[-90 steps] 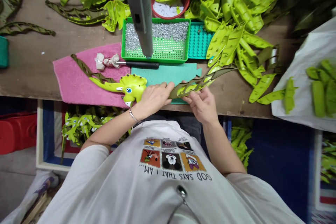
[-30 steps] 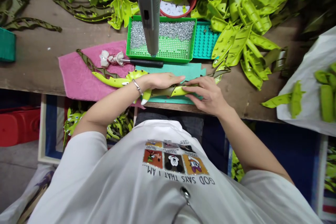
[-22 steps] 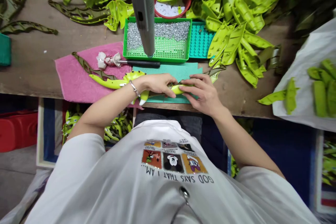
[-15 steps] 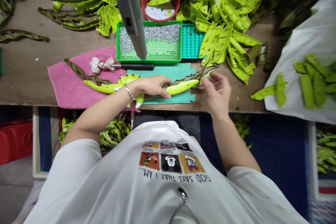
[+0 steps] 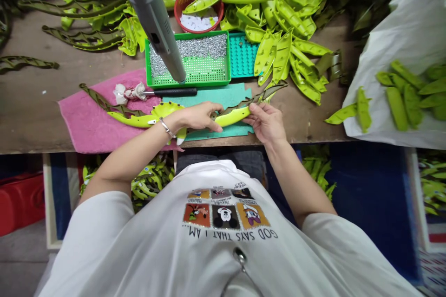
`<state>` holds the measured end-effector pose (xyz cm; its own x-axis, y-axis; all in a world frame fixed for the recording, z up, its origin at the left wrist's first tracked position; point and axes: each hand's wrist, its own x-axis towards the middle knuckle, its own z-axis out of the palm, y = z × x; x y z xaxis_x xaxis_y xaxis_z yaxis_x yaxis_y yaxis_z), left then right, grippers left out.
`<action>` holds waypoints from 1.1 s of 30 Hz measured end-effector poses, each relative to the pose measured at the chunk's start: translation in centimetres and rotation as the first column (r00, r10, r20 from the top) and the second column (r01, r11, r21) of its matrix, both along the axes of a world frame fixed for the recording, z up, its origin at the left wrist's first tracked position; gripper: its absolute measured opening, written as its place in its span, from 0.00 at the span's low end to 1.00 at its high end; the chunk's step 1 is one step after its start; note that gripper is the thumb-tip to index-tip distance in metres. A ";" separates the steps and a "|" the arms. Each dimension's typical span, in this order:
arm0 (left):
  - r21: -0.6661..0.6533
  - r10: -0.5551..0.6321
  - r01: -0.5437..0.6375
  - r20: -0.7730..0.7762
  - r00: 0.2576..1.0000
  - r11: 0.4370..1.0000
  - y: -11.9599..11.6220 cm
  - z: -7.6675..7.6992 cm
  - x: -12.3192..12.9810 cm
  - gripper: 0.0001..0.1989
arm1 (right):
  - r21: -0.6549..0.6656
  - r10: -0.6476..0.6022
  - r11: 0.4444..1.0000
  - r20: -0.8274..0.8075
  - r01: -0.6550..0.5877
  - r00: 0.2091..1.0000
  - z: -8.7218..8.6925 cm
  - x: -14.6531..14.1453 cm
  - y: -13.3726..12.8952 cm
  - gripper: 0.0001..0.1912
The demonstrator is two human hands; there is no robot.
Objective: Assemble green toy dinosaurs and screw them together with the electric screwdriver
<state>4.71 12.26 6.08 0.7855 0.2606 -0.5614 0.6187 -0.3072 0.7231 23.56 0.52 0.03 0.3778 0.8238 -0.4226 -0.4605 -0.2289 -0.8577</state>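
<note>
Head view: the right hand (image 5: 267,123) pinches the tip of the curved green piece (image 5: 232,116). The left hand (image 5: 199,116) has thumb and forefinger parted around its other end — the palm partly covering a frilled green head (image 5: 165,108). Under the piece, a teal mat (image 5: 223,94) lies on the counter (image 5: 303,116); beyond the left hand are a black-handled tool (image 5: 179,92) and a green tray (image 5: 205,67).

From where I stand, soft, fairly even light falls on the brown wooden desk (image 5: 306,125), with faint shadows. The silvery metal fasteners (image 5: 204,46) glint, and the curved lime-green plastic piece (image 5: 232,116) reads clearly. Beneath the desk and at the upper right it is dim. The wide view stretches the white printed T-shirt (image 5: 156,246); the outer edges look slightly soft.
</note>
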 end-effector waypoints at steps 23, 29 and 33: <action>0.892 0.036 0.054 -0.078 0.996 0.449 -5.5 4.5 -2.0 0.23 | 0.248 -0.260 0.683 0.962 -0.687 0.089 2.4 -4.0 2.9 0.10; 0.881 0.030 -0.055 0.046 0.998 0.469 -6.6 1.6 -2.3 0.22 | 0.127 -0.103 0.675 0.992 -0.727 0.077 1.6 -3.9 1.9 0.09; 0.855 0.082 -0.120 0.091 0.992 0.505 -8.5 0.0 -4.1 0.27 | 0.082 -0.140 0.668 0.990 -0.740 -0.016 0.6 -4.5 0.9 0.09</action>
